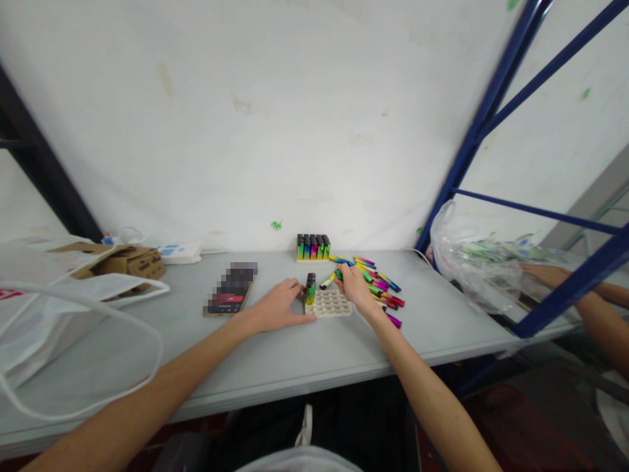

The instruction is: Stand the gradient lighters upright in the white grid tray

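Observation:
A cream-coloured tray (328, 304) with rows of round holes lies on the table in front of me. A few lighters (310, 290) with black tops and green-yellow bodies stand upright in its left end. My left hand (280, 307) braces the tray's left end, thumb at the near corner and fingers by the standing lighters. At the tray's far right, my right hand (354, 286) is closed on a green lighter (339, 274), partly hidden by the fingers. Beside and beyond that hand lies a loose pile of multicoloured lighters (382, 284).
A filled block of upright lighters (313, 248) stands against the wall. Left are a phone (232, 288), a cardboard box (140, 265) and a white bag (59, 314). A clear plastic bag (457, 262) hangs by the blue frame (474, 141); another person's arms (590, 305) show beyond.

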`<state>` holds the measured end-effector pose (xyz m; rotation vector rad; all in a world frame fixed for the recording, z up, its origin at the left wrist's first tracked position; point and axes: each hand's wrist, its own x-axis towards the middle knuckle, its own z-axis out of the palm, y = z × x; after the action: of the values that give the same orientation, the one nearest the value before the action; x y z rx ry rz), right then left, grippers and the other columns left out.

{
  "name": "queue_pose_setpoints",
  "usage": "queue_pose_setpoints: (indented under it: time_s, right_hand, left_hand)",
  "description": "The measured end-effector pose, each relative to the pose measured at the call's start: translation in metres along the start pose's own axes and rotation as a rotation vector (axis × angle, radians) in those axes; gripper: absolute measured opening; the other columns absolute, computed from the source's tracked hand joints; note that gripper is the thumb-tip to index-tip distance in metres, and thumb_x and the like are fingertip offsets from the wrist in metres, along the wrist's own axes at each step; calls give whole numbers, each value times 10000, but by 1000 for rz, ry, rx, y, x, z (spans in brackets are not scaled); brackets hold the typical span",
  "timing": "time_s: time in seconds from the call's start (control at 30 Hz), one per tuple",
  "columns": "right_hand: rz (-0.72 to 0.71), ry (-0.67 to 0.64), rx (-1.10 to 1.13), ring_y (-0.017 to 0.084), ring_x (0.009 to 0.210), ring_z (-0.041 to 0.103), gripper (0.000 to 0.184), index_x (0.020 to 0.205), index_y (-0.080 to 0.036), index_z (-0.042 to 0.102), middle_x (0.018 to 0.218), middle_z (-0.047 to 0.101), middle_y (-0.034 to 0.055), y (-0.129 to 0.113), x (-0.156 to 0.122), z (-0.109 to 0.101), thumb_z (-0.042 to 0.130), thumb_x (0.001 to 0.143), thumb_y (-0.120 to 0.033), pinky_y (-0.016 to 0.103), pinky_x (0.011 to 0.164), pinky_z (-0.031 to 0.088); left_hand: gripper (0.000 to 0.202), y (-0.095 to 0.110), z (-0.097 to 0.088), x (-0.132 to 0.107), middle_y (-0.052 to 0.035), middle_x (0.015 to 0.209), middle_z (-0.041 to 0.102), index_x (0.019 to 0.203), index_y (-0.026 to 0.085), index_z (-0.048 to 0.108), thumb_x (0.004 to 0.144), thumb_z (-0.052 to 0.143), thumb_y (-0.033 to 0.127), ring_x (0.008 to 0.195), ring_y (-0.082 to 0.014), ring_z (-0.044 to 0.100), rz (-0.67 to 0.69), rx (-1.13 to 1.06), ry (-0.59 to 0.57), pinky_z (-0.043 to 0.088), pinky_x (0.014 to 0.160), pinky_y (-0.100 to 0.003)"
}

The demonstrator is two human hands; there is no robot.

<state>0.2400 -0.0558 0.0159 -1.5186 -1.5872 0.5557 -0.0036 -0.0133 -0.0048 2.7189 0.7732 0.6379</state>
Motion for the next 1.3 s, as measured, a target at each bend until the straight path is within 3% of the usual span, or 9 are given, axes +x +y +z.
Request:
queue_pose_setpoints:
  time_s: [0.1,0.2,0.33,0.47,0.6,0.67,0.83,0.97,1.3]
  right_hand:
    - [55,20,-1,164,512,421,482,669,-244,518,531,435,-20,-2,-1,-2,380,1037,-523,295,535,322]
    - [75,23,45,169,522,461,602,630,-247,492,530,442,-13,-7,-3,-4,329,1058,-638,299,541,346]
    - [-14,-39,123,163,532,482,696,749,-219,595,561,451,-33,-15,-5,-8,256,1060,-741,287,555,378]
    - [-200,-107,79,171,660,570,535,1016,-185,676,703,575,-17,-23,-10,-16,369,1093,-617,285,652,445]
    - [-408,-113,-69,210,953,659,291,1045,-191,691,997,723,60,-31,-15,-25,594,1062,-464,318,861,497]
    - [-484,-113,-113,215,975,664,233,1019,-188,706,1035,731,75,-35,-18,-26,664,1040,-416,323,875,500]
    - [-486,-195,-172,176,751,666,198,1038,-183,735,864,741,29,-38,-21,-22,732,1019,-381,278,714,487]
    - [-522,-205,-193,180,778,706,185,1078,-179,770,948,802,55,-36,-20,-17,742,1019,-352,275,758,513]
    - [-538,-338,-308,198,802,731,239,1054,-189,825,930,824,70,-45,-24,-23,677,1066,-376,268,762,487]
  left_hand:
    - [572,0,0,0,-109,1098,671,1047,202,668,888,726,749,1059,-319,663,2,9,3,537,983,-428]
    - [566,1,-1,0,-104,1090,673,1037,210,669,885,726,752,1055,-321,667,2,13,1,538,980,-429]
    - [555,2,-2,0,-105,1084,676,1031,205,669,881,737,735,1053,-327,672,-7,8,-6,542,966,-432]
    - [543,3,-2,-1,-105,1091,678,1018,205,666,870,752,720,1069,-335,673,-5,-1,6,541,965,-432]
    - [547,2,-1,-1,-103,1081,681,1011,203,663,868,748,724,1065,-335,672,-7,6,1,540,979,-442]
    - [557,1,0,0,-100,1072,681,1017,204,668,865,743,735,1058,-333,672,-7,6,10,542,977,-444]
    - [582,0,2,1,-108,1062,673,1035,197,672,866,735,750,1040,-338,668,-11,34,1,546,948,-449]
    - [581,1,1,1,-109,1062,674,1022,195,672,873,720,755,1040,-340,665,-10,44,-5,539,953,-455]
    - [578,-3,4,0,-102,1068,681,1030,219,672,860,726,769,1035,-338,678,-3,22,7,550,941,-450]
